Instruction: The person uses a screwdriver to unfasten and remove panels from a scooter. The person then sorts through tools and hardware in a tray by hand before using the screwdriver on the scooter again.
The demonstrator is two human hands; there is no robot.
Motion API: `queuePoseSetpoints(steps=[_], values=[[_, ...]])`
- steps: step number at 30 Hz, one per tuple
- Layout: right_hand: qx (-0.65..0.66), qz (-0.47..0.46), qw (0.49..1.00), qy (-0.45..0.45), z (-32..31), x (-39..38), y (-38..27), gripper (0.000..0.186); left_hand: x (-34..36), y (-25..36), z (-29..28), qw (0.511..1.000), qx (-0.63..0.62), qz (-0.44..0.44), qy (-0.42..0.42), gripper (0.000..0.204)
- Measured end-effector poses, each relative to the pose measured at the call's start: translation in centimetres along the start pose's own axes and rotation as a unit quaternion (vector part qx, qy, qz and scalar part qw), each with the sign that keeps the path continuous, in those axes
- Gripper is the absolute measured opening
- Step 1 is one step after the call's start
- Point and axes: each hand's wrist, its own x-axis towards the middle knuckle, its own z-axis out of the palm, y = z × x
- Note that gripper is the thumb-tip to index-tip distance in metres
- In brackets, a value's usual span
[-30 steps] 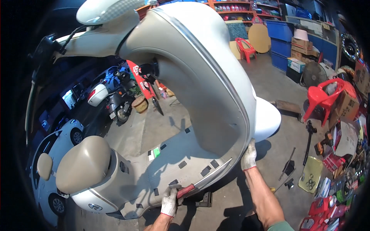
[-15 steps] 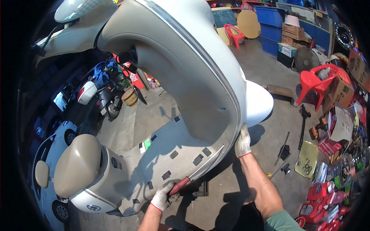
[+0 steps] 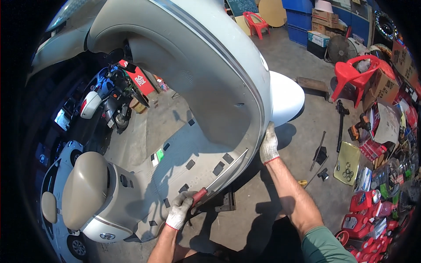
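Observation:
A cream scooter with a beige front shield (image 3: 206,79) and seat (image 3: 83,184) fills the middle. Dark patches dot its footboard (image 3: 175,166). My left hand (image 3: 180,211), in a white knit glove, grips a long screwdriver by its red handle (image 3: 199,196); its shaft runs along the footboard's right edge toward the shield's lower part. My right hand (image 3: 269,142), also gloved, holds the lower outer edge of the shield, just below the white front fender (image 3: 285,96). Some of its fingertips are hidden by the panel.
Right side: red chair (image 3: 353,74), cordless drill (image 3: 359,127), metal tray (image 3: 345,162) with rings, long dark part (image 3: 340,125), red bottles (image 3: 359,206), cardboard box (image 3: 381,83). Behind: blue bins (image 3: 298,24). Left: parked motorbikes (image 3: 116,109) and white car (image 3: 66,232).
The view has shifted, so the scooter and surroundings sit higher and further left. Both hands keep their grips; in the picture they also sit higher and left.

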Motion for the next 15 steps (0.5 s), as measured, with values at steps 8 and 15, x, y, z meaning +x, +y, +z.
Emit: queuePoseSetpoints(steps=[8,15], values=[[0.023,0.003,1.0,-0.016,1.4,-1.8,-1.1,0.072,0.4,-2.2,-0.6,0.98,0.166,0.085,0.076,0.032],[0.03,-0.04,0.999,-0.018,0.3,-1.2,-1.4,0.054,0.4,1.4,-0.3,0.984,-0.119,-0.102,-0.087,0.04]])
